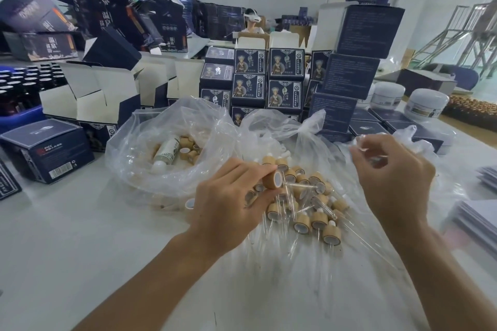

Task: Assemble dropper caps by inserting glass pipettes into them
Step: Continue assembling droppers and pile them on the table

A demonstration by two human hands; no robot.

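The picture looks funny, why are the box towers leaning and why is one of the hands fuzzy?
Head view: the wide-angle lens bends the edges, so the stacked boxes seem to tilt. The right hand is smeared by motion blur, and so are the papers at the right edge. The left hand and its wooden cap look sharper. Soft light, faint shadows.

The caps (304, 219) are tan like bamboo, with white insides and white bulbs. The pipettes (291, 205) are clear glass. Behind the caps, the bags (188, 126) are clear plastic, and the boxes (286, 64) behind those are dark navy with a printed figure and white flaps. The bench (80, 223) is white, faintly marbled grey.
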